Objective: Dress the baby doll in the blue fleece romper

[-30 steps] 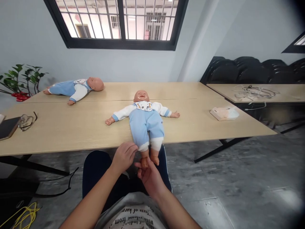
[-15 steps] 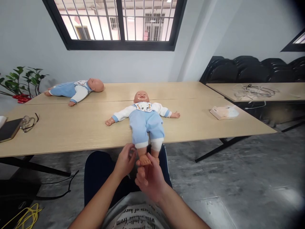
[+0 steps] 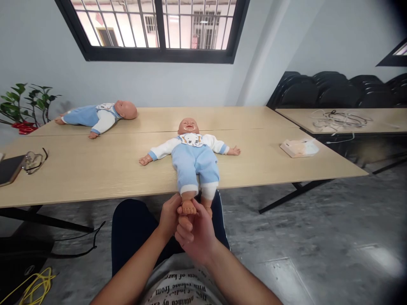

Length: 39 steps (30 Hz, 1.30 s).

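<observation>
A baby doll (image 3: 194, 159) in light blue trousers and a white top lies on its back on the wooden table (image 3: 104, 169), arms spread. Its lower legs and feet stick out over the near edge towards me. My right hand (image 3: 197, 233) is closed round the doll's foot on the left of the view, thumb on top and fingers curled beneath. From the other side my left hand (image 3: 170, 214) presses its fingers against that same foot and ankle. Its fingertips are partly hidden behind the foot. The doll's other foot (image 3: 207, 203) hangs free beside my right thumb.
A second doll (image 3: 95, 116) lies at the back left, near a potted plant (image 3: 28, 103). Glasses (image 3: 33, 162) and a dark notebook (image 3: 11, 169) are at the left. A tissue pack (image 3: 299, 148) lies at the right. Coiled cables (image 3: 340, 120) rest on another table.
My left hand has moved in from beside the leg to the doll's foot and closed on it. My right hand keeps its hold. The view has shifted slightly.
</observation>
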{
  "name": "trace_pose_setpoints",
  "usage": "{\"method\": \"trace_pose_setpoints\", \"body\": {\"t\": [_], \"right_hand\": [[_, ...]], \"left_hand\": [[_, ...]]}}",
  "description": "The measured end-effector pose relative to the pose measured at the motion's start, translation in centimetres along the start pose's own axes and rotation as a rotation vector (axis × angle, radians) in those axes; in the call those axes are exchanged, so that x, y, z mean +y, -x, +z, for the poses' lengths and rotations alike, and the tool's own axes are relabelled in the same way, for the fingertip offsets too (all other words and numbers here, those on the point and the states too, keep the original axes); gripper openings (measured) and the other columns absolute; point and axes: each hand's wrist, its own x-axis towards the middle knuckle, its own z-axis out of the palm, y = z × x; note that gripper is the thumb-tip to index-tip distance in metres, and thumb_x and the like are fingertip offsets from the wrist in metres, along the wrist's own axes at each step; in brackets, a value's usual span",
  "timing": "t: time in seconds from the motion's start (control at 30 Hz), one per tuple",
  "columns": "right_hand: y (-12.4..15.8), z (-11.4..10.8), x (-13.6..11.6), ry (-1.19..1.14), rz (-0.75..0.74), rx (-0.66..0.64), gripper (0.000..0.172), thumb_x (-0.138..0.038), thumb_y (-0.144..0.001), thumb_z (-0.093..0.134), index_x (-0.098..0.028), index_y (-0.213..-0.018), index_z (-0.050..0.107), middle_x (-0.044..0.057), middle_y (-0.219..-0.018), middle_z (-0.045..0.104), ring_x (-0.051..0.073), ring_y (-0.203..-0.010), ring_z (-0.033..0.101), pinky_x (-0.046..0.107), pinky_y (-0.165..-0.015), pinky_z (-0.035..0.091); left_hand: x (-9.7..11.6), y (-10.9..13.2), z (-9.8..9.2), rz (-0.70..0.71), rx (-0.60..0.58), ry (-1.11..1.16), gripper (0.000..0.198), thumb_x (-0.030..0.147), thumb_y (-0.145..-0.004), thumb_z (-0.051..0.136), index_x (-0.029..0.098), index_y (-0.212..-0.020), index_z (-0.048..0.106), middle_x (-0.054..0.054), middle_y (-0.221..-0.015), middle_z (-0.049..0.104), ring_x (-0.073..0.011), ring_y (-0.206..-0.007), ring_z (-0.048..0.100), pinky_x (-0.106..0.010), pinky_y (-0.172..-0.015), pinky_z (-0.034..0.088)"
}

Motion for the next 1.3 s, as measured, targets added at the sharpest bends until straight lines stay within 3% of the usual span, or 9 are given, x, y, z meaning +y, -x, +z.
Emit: {"method": "trace_pose_setpoints", "body": {"t": [0.13, 0.27, 0.37, 0.53, 0.7, 0.8, 0.9, 1.1, 1.3], "right_hand": [[-0.5, -0.8, 1.0, 0.023, 0.025, 0.066, 0.042, -0.056, -0.094, 0.056, -0.015, -0.091, 0.064, -0.005, -0.051, 0.054, 0.008, -0.035, 0.04, 0.023, -0.039, 0.025], [-1.0, -2.7, 2.4, 0.112, 0.034, 0.143, 0.043, -0.062, -0.095, 0.055, -0.019, -0.091, 0.059, -0.004, -0.056, 0.057, 0.01, -0.037, 0.045, 0.022, -0.039, 0.029], [-1.8, -4.8, 3.1, 0.225, 0.009, 0.212, 0.054, -0.073, -0.09, 0.056, -0.02, -0.096, 0.056, -0.004, -0.061, 0.06, 0.01, -0.041, 0.049, 0.022, -0.04, 0.034], [-1.9, -9.7, 4.6, 0.58, -0.173, 0.25, 0.079, -0.093, -0.079, 0.049, -0.018, -0.103, 0.054, 0.004, -0.079, 0.066, 0.013, -0.052, 0.058, 0.022, -0.041, 0.041], [1.2, -13.1, 4.3, 0.776, -0.524, 0.489, 0.067, -0.063, -0.093, 0.063, -0.025, -0.142, 0.039, 0.011, -0.127, 0.059, 0.019, -0.098, 0.066, 0.028, -0.063, 0.057], [2.4, -13.0, 2.8, 0.831, -0.752, 0.568, 0.077, -0.05, -0.093, 0.068, -0.031, -0.154, 0.025, 0.013, -0.152, 0.043, 0.02, -0.119, 0.059, 0.037, -0.092, 0.058], [2.5, -11.9, 1.2, 0.85, -0.744, 0.505, 0.079, -0.05, -0.093, 0.067, -0.03, -0.156, 0.024, 0.014, -0.159, 0.037, 0.023, -0.122, 0.06, 0.039, -0.095, 0.057], [1.2, -9.9, -0.2, 0.856, -0.721, 0.655, 0.067, -0.048, -0.089, 0.072, -0.024, -0.146, 0.045, 0.013, -0.142, 0.056, 0.023, -0.117, 0.062, 0.038, -0.096, 0.055], [1.3, -8.8, -0.7, 0.737, -0.728, 0.662, 0.065, -0.053, -0.089, 0.071, -0.018, -0.141, 0.054, 0.008, -0.107, 0.073, 0.019, -0.087, 0.069, 0.035, -0.083, 0.056]], "left_hand": [[-1.4, 0.9, -0.2, -0.077, 0.013, 0.085, 0.017, 0.032, -0.095, 0.053, 0.02, -0.086, 0.06, 0.002, -0.079, 0.061, -0.015, -0.075, 0.055, -0.027, -0.072, 0.045], [-2.7, 1.1, -2.1, 0.049, 0.213, -0.001, 0.019, 0.035, -0.099, 0.051, 0.02, -0.098, 0.063, -0.001, -0.089, 0.065, -0.0147, -0.076, 0.06, -0.028, -0.071, 0.047], [-1.1, 0.5, -3.5, 0.204, 0.318, -0.146, 0.016, 0.032, -0.101, 0.052, 0.021, -0.103, 0.063, 0.0, -0.089, 0.064, -0.0128, -0.069, 0.058, -0.028, -0.068, 0.048], [5.2, -2.4, -1.8, 0.539, 0.09, -0.691, 0.01, 0.024, -0.097, 0.059, 0.023, -0.104, 0.066, -0.003, -0.102, 0.072, -0.021, -0.097, 0.063, -0.036, -0.087, 0.048], [6.9, -4.9, 1.9, 0.671, -0.168, -0.849, 0.012, 0.025, -0.101, 0.055, 0.022, -0.104, 0.066, -0.004, -0.103, 0.073, -0.0233, -0.099, 0.063, -0.041, -0.086, 0.043], [6.1, -5.5, 2.6, 0.69, -0.206, -0.876, 0.012, 0.026, -0.102, 0.053, 0.022, -0.105, 0.064, -0.005, -0.104, 0.072, -0.023, -0.098, 0.063, -0.04, -0.084, 0.041], [5.4, -5.8, 2.7, 0.696, -0.211, -0.902, 0.012, 0.029, -0.103, 0.053, 0.021, -0.107, 0.062, -0.005, -0.105, 0.071, -0.0228, -0.097, 0.063, -0.039, -0.083, 0.041], [4.3, -6.3, 2.9, 0.676, -0.187, -0.923, 0.015, 0.029, -0.105, 0.048, 0.021, -0.108, 0.06, -0.005, -0.101, 0.068, -0.0212, -0.088, 0.062, -0.036, -0.079, 0.042], [4.8, -5.9, 2.0, 0.808, -0.27, -0.917, 0.017, 0.02, -0.106, 0.043, 0.02, -0.103, 0.059, -0.005, -0.1, 0.067, -0.0203, -0.092, 0.061, -0.036, -0.081, 0.043]]}}
